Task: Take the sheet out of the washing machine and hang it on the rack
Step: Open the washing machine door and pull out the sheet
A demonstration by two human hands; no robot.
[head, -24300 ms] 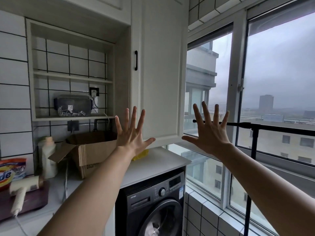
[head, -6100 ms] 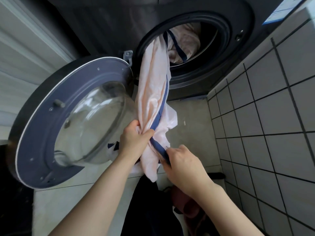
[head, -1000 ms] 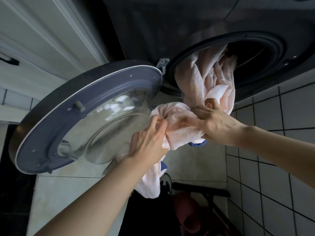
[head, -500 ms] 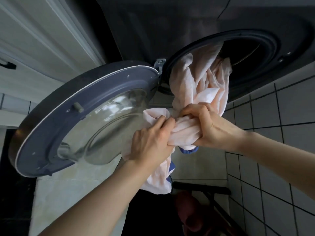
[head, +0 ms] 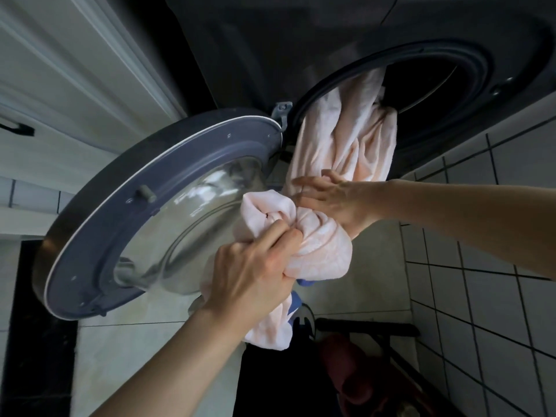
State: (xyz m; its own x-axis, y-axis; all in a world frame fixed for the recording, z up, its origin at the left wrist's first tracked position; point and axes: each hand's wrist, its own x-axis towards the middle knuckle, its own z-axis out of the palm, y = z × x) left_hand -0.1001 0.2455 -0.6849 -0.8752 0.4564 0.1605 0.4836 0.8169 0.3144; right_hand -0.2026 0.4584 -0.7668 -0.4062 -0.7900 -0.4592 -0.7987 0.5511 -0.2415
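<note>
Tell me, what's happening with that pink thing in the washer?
A person is pulling a pink sheet out of the washer. The left hand grips a bunched part of it in front of the open door. The right hand rests on the sheet a bit higher, fingers fairly straight. The rest hangs from the drum, so it is not all out yet.

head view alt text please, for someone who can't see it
A person's left hand grips a bunched pale pink sheet that trails out of an open front-loading washing machine, while the right hand touches the fabric just above. The round glass door stands open to the left.
</note>
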